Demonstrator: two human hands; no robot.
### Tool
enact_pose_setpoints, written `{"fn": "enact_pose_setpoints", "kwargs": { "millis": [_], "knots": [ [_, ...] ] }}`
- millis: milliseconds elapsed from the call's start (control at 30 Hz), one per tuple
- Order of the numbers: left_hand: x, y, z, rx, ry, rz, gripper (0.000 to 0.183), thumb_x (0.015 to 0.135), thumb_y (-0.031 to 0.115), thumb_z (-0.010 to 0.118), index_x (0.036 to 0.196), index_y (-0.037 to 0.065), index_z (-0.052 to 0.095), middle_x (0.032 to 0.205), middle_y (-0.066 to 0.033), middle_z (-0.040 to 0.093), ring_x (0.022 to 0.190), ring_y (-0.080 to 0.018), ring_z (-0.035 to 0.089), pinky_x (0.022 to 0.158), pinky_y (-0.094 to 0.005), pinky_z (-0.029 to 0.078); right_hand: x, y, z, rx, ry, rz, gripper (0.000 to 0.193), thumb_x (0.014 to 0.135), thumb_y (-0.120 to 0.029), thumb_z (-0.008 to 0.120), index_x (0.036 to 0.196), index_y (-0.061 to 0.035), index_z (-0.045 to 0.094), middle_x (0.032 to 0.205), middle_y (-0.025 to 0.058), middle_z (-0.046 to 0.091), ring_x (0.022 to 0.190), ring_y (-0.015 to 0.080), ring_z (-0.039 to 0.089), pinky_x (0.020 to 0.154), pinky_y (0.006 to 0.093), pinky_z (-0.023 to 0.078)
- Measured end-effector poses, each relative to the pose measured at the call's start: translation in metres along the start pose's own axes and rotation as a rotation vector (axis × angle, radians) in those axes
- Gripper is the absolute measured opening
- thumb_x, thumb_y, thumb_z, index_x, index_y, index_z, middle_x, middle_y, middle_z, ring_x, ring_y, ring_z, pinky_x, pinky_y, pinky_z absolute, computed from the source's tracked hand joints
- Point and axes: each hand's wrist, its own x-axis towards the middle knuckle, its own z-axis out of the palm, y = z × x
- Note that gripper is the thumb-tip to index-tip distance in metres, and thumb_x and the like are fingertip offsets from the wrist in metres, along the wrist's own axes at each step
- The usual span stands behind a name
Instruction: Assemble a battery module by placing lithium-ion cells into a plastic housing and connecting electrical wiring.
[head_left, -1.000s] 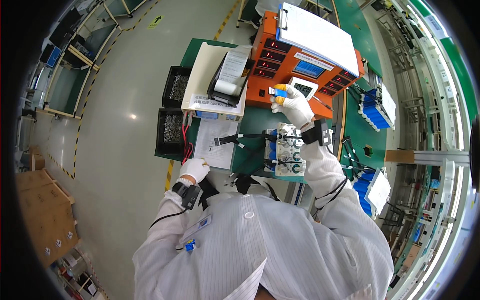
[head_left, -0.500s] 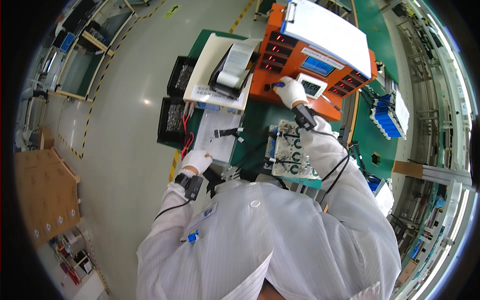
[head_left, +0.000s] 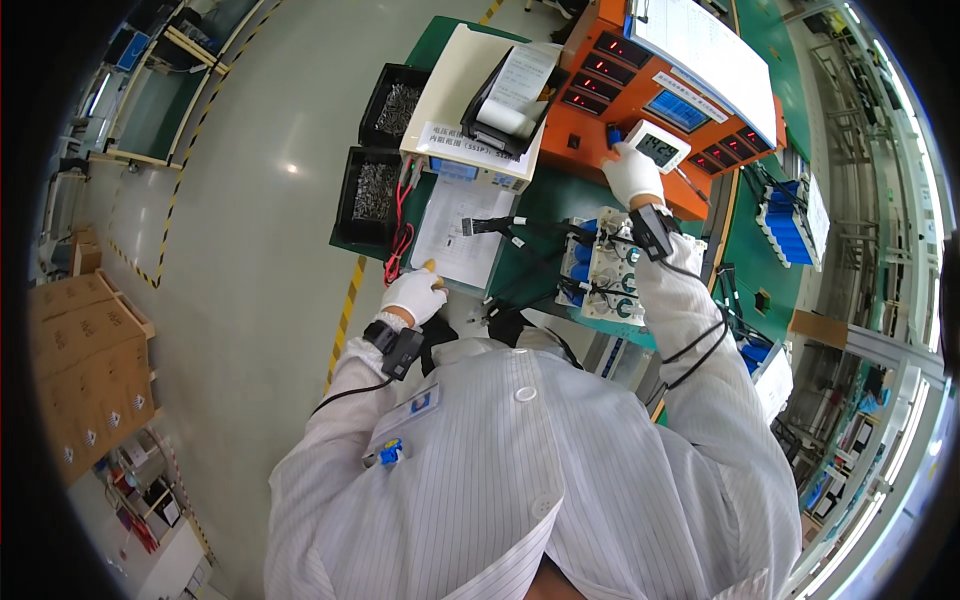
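Observation:
My right hand (head_left: 633,176), in a white glove, reaches to the front of an orange test machine (head_left: 590,118) with red digit displays. Its fingers are closed at a small blue piece (head_left: 613,133) just left of a white digital clock (head_left: 657,150); the fingertips are partly hidden. Left of that piece is a dark square socket (head_left: 574,141). My left hand (head_left: 414,295), gloved with yellowish fingertips, hovers by the near edge of a paper sheet (head_left: 455,240), finger and thumb slightly apart and holding nothing visible. A black cable connector (head_left: 485,226) lies across the sheet.
A blue-celled battery pack (head_left: 605,270) with a white top and black cables stands below my right wrist. A cream tester (head_left: 450,100) carries a label printer (head_left: 515,105). Black bins (head_left: 368,195) of small metal parts sit left of red leads (head_left: 398,240). A clipboard (head_left: 705,50) tops the machine.
My right hand has shifted right across the machine's front, away from the dark socket, which now shows. The left hand is turned slightly more toward the sheet. The whole view has shifted.

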Motion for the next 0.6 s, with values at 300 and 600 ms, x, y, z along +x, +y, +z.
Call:
{"fn": "enact_pose_setpoints", "kwargs": {
  "millis": [300, 600],
  "knots": [
    [0.021, -0.011, -0.009, 0.116, -0.041, 0.094, 0.034, 0.083, 0.04, 0.06, 0.093, 0.011, 0.074, 0.09, -0.0197, 0.07, 0.086, -0.0386, 0.067, 0.078, -0.0483, 0.053, -0.034, 0.094, -0.039, 0.005, 0.136, 0.265, 0.028, 0.084, -0.027, 0.06, 0.102, -0.0107, 0.073, 0.102, 0.0205, 0.07, 0.096, 0.0392, 0.067, 0.087, 0.0443, 0.053],
    [0.034, 0.012, -0.009, 0.185, -0.062, 0.007, 0.032, 0.083, 0.039, 0.061, 0.096, 0.014, 0.075, 0.099, -0.0178, 0.07, 0.093, -0.0388, 0.067, 0.083, -0.0461, 0.054, -0.001, 0.187, -0.042, -0.085, 0.008, 0.299, 0.027, 0.085, -0.022, 0.057, 0.107, -0.0125, 0.07, 0.101, 0.0195, 0.071, 0.098, 0.0386, 0.067, 0.086, 0.0468, 0.053]
  ]
}}
